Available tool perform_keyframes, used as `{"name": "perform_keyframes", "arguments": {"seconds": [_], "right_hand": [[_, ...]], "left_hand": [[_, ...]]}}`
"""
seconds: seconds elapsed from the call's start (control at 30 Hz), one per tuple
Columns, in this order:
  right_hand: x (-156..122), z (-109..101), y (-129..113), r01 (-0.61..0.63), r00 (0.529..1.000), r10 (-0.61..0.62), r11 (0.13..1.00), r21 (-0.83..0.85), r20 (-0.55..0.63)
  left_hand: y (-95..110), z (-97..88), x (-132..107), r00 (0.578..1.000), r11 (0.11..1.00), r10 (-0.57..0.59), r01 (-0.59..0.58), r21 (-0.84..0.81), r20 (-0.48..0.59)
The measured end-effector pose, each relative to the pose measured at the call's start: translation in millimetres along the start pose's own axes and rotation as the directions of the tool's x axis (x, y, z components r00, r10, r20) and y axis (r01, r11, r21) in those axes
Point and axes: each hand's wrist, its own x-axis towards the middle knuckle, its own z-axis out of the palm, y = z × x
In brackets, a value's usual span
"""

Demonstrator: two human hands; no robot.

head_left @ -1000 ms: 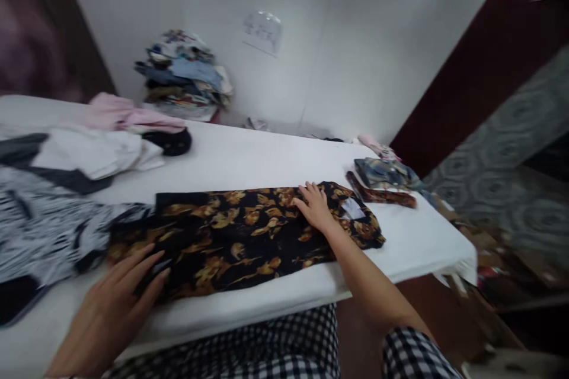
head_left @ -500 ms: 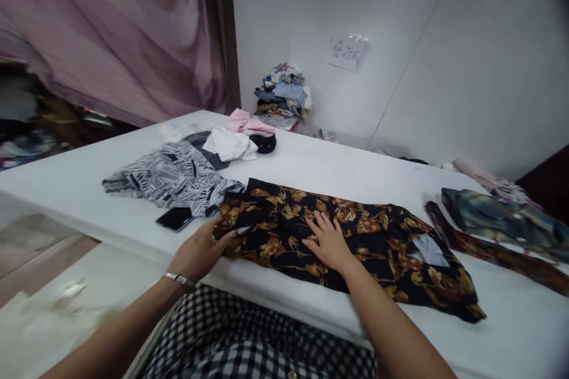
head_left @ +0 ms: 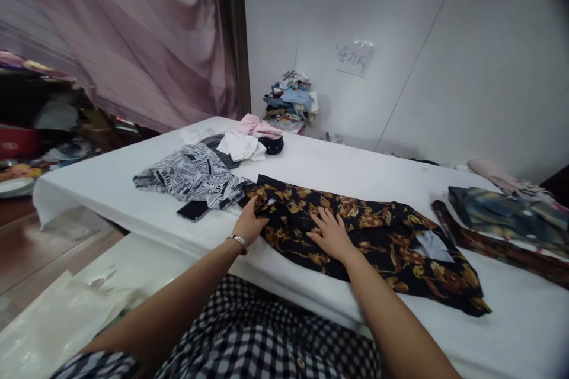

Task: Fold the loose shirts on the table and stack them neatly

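Observation:
A black garment with a gold leaf print (head_left: pixel 377 237) lies folded lengthwise on the white table (head_left: pixel 338 172). My left hand (head_left: pixel 252 222) pinches the garment's left end, fingers closed on the cloth. My right hand (head_left: pixel 331 234) lies flat and open on the middle of the garment, fingers spread. A white label (head_left: pixel 430 246) shows near the garment's right end.
A dark phone (head_left: pixel 193 209) lies left of my left hand, beside a black-and-white patterned cloth (head_left: pixel 191 174). White, pink and dark clothes (head_left: pixel 249 141) lie behind. A clothes pile (head_left: pixel 291 98) stands at the wall. Folded plaid and brown garments (head_left: pixel 498 207) lie at the right.
The view has swung left. My left hand went from lying flat to gripping the garment's left end. My right hand slid from near the collar end toward the middle.

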Motion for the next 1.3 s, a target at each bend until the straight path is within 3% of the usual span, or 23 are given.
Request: {"name": "perform_keyframes", "arguments": {"seconds": [0.13,0.2,0.27,0.3,0.33,0.4,0.47,0.5,0.53,0.6,0.7,0.77,0.8,0.87,0.93,1.0,1.1,1.2,1.3], "right_hand": [[-0.8,0.8,-1.4,0.005,1.000,-0.005,0.998,0.059,-0.007],[0.9,3.0,-0.3,0.013,1.000,-0.011,0.994,0.109,-0.020],[4.7,4.5,6.7,0.033,0.998,-0.022,0.975,0.219,-0.054],[7.0,3.9,13.3,0.045,0.996,-0.019,0.950,0.309,-0.087],[9.0,2.0,22.0,0.054,0.991,0.005,0.906,0.420,-0.136],[10.1,-6.2,43.4,0.075,0.954,0.140,0.742,0.667,-0.264],[6.3,-18.2,64.3,0.130,0.868,0.359,0.502,0.855,-0.343],[2.9,-24.1,72.1,0.161,0.821,0.458,0.386,0.908,-0.341],[-0.8,-29.2,77.3,0.186,0.784,0.531,0.291,0.938,-0.321],[-7.0,-35.4,79.6,0.202,0.756,0.597,0.177,0.963,-0.268],[-9.1,-35.9,70.9,0.206,0.765,0.592,0.150,0.967,-0.254],[-6.4,-33.8,65.4,0.218,0.770,0.573,0.177,0.960,-0.280],[-4.7,-32.9,64.1,0.229,0.766,0.568,0.197,0.953,-0.301],[-2.0,-31.9,63.7,0.261,0.738,0.577,0.234,0.936,-0.350],[-1.4,-31.9,64.4,0.261,0.702,0.604,0.274,0.926,-0.377],[-3.2,-32.6,63.6,0.187,0.683,0.627,0.346,0.919,-0.375],[-8.0,-36.2,56.9,-0.012,0.709,0.586,0.566,0.824,-0.392],[-10.3,-45.4,43.8,-0.182,0.806,0.462,0.788,0.589,-0.370],[-7.3,-57.0,26.9,-0.250,0.889,0.360,0.900,0.358,-0.284]], "left_hand": [[9.6,10.4,12.5,0.998,0.995,0.052,-0.053,-0.080,-0.024],[27.0,19.4,19.4,0.993,0.986,0.114,-0.116,-0.119,-0.025],[51.0,34.2,23.1,0.966,0.960,0.258,-0.256,-0.113,0.007],[63.9,44.1,22.8,0.929,0.929,0.365,-0.360,-0.085,0.056],[76.4,55.5,20.4,0.867,0.877,0.479,-0.478,-0.045,0.137],[97.9,80.4,9.2,0.671,0.717,0.635,-0.697,0.032,0.382],[112.3,102.8,-9.1,0.476,0.565,0.619,-0.822,0.065,0.625],[116.9,111.0,-19.5,0.405,0.513,0.579,-0.855,0.069,0.708],[120.2,116.1,-29.8,0.358,0.483,0.542,-0.873,0.066,0.760],[125.0,116.7,-47.4,0.315,0.479,0.510,-0.877,0.040,0.801],[132.0,98.7,-60.3,0.280,0.527,0.557,-0.847,-0.073,0.782],[136.5,83.0,-58.2,0.305,0.564,0.627,-0.813,-0.148,0.717],[138.0,76.3,-54.2,0.359,0.590,0.660,-0.792,-0.160,0.660],[138.3,67.5,-41.8,0.550,0.684,0.661,-0.722,-0.108,0.510],[134.6,65.2,-26.5,0.747,0.802,0.552,-0.597,0.009,0.371],[128.1,68.7,-11.4,0.851,0.869,0.423,-0.478,0.127,0.310],[117.9,80.1,8.0,0.890,0.882,0.308,-0.400,0.250,0.336],[111.7,93.6,26.9,0.906,0.894,0.209,-0.330,0.302,0.368],[108.8,106.2,45.9,0.906,0.907,0.116,-0.264,0.329,0.407]]}}
